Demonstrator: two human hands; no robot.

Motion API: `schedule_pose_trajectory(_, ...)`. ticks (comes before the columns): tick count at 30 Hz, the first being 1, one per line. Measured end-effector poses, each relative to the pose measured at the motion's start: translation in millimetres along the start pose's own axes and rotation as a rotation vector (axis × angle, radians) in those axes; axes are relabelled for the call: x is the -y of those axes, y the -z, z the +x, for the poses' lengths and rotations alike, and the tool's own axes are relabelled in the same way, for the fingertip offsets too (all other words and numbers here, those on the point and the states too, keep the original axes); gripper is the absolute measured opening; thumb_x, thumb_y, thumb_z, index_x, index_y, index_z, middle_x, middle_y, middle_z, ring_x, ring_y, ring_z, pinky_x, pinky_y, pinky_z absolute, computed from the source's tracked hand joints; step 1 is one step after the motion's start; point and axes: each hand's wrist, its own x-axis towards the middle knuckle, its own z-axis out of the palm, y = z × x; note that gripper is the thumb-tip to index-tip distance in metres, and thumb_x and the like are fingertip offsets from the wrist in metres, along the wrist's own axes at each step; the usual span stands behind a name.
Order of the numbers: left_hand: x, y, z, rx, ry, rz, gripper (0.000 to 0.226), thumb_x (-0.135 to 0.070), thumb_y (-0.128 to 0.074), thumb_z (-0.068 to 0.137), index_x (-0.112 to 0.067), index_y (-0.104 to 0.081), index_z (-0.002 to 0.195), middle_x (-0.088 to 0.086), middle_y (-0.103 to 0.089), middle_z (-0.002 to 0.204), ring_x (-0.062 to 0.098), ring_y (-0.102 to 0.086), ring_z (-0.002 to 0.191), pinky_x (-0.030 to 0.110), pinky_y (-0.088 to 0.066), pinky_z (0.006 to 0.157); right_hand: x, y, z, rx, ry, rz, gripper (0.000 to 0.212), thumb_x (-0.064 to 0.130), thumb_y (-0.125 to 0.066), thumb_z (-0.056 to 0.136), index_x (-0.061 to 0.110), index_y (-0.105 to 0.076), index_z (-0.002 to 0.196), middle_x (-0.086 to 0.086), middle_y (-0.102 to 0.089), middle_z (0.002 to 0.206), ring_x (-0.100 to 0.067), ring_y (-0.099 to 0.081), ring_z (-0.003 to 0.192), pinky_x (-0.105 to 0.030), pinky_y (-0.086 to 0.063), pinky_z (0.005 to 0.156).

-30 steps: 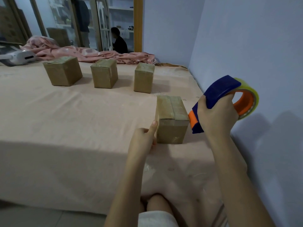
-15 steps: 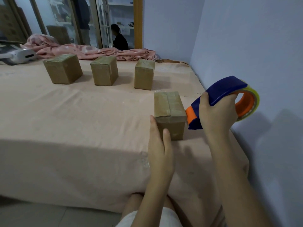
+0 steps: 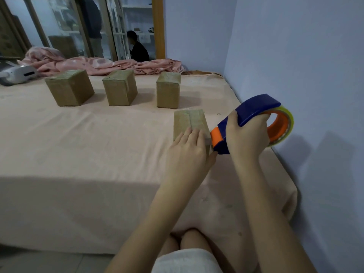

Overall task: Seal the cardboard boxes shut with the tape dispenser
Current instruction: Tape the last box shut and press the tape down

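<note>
Head view looks down on a wide bed or table under a peach sheet (image 3: 98, 154), with a pink blanket (image 3: 110, 66) bunched along its far edge and a white device (image 3: 17, 74) at the far left. Three cardboard boxes stand in a row across the far part of the sheet: far left box (image 3: 70, 87), middle box (image 3: 120, 88), far right box (image 3: 168, 92). Their tops look glossy, so they are probably taped already, though I cannot be sure.

Nearer, towards the right, stands the fourth box (image 3: 189, 123), its centre seam showing along the top; whether tape covers that seam is unclear. The left hand (image 3: 188, 150) lies over its near end, fingers fairly straight and pressing on the top. The right hand (image 3: 248, 136) grasps the handle of the blue and orange tape dispenser (image 3: 254, 123), whose orange mouth sits just beside the box's near right edge.

My judgement: three boxes done, the last one being sealed or finished off.
</note>
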Motion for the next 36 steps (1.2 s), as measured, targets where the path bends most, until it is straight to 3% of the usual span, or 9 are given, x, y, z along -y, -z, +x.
schedule_pose_trajectory(6, 1.7, 0.3, 6.0, 0.027, -0.024, 0.077, 0.054, -0.057, -0.043, 0.091, -0.016, -0.050, 0.126, 0.002, -0.053, 0.134, 0.019, -0.035, 0.137, 0.027, -0.029, 0.105, -7.0, 8.8, 6.4, 0.018, -0.046, 0.039, 0.054, 0.027, -0.064, 0.086, 0.008, -0.038, 0.129, -0.009, -0.058, 0.119, -0.016, -0.057, 0.097, -0.022, -0.046, 0.072)
schedule_pose_trajectory(8, 2.4, 0.1, 4.1, 0.052, -0.036, 0.091, 0.050, -0.047, -0.042, 0.094, -0.014, -0.044, 0.132, 0.005, -0.047, 0.140, 0.021, -0.032, 0.139, 0.029, -0.025, 0.109, -3.9, 13.2, 11.6, 0.022, -0.003, -0.004, 0.050, 0.027, -0.063, 0.086, 0.007, -0.040, 0.126, -0.008, -0.059, 0.112, -0.014, -0.056, 0.091, -0.023, -0.045, 0.069)
schedule_pose_trajectory(10, 2.9, 0.7, 1.9, 0.030, -0.037, 0.123, 0.040, -0.029, -0.036, 0.097, -0.010, -0.050, 0.129, 0.008, -0.053, 0.134, 0.023, -0.041, 0.133, 0.030, -0.032, 0.106, 1.0, 16.2, 19.8, 0.021, 0.074, -0.072, 0.043, 0.027, -0.061, 0.087, 0.005, -0.043, 0.119, -0.004, -0.057, 0.094, -0.012, -0.052, 0.078, -0.024, -0.042, 0.064)
schedule_pose_trajectory(14, 1.1, -0.8, 0.7, -0.066, -0.031, 0.186, 0.019, -0.013, -0.069, 0.083, -0.009, -0.069, 0.101, 0.007, -0.071, 0.102, 0.023, -0.065, 0.106, 0.030, -0.052, 0.084, 8.9, 12.7, 32.7, 0.071, 0.151, -0.275, 0.034, 0.027, -0.056, 0.086, 0.003, -0.043, 0.107, -0.001, -0.051, 0.080, -0.019, -0.048, 0.066, -0.020, -0.024, 0.047)
schedule_pose_trajectory(18, 4.0, -2.6, -1.9, -0.071, -0.046, 0.212, 0.034, -0.008, -0.079, 0.070, -0.005, -0.072, 0.104, 0.013, -0.071, 0.105, 0.027, -0.067, 0.101, 0.034, -0.055, 0.083, -1.1, 9.1, 36.5, 0.164, 0.210, -0.590, 0.031, 0.017, -0.056, 0.083, 0.000, -0.043, 0.105, -0.013, -0.060, 0.086, -0.035, -0.061, 0.081, -0.027, -0.031, 0.060)
schedule_pose_trajectory(21, 3.8, -0.5, 2.6, -0.071, -0.043, 0.225, 0.036, -0.011, -0.083, 0.068, -0.008, -0.073, 0.103, 0.010, -0.072, 0.104, 0.024, -0.068, 0.100, 0.032, -0.055, 0.081, -17.1, 15.4, 39.2, 0.124, 0.123, -0.508, 0.031, 0.022, -0.053, 0.086, -0.001, -0.043, 0.104, -0.008, -0.055, 0.076, -0.031, -0.057, 0.068, -0.028, -0.029, 0.055)
schedule_pose_trajectory(30, -0.2, 1.8, 4.4, -0.079, -0.011, 0.168, 0.037, -0.003, -0.081, 0.063, -0.005, -0.073, 0.098, 0.013, -0.072, 0.099, 0.028, -0.068, 0.097, 0.034, -0.055, 0.078, -26.4, 17.9, 43.9, 0.072, 0.351, -0.328, 0.027, 0.038, -0.058, 0.084, 0.012, -0.051, 0.082, 0.000, -0.051, 0.071, -0.018, -0.047, 0.065, -0.026, -0.031, 0.059)
schedule_pose_trajectory(34, -2.1, 3.2, 3.2, -0.048, 0.009, 0.133, 0.037, -0.004, -0.080, 0.063, -0.005, -0.072, 0.100, 0.013, -0.072, 0.100, 0.030, -0.068, 0.098, 0.036, -0.055, 0.078, -36.4, 5.3, 41.4, 0.049, 0.501, -0.308, 0.028, 0.032, -0.059, 0.082, 0.005, -0.055, 0.078, -0.008, -0.052, 0.067, -0.019, -0.044, 0.061, -0.027, -0.030, 0.054)
schedule_pose_trajectory(36, -2.6, 4.9, 1.9, -0.020, 0.023, 0.134, 0.043, -0.009, -0.082, 0.063, -0.007, -0.070, 0.105, 0.012, -0.071, 0.102, 0.030, -0.067, 0.098, 0.037, -0.054, 0.079, -43.4, -1.7, 45.0, 0.100, 0.546, -0.319, 0.030, 0.030, -0.064, 0.080, 0.002, -0.055, 0.076, -0.016, -0.057, 0.070, -0.029, -0.051, 0.060, -0.030, -0.036, 0.051)
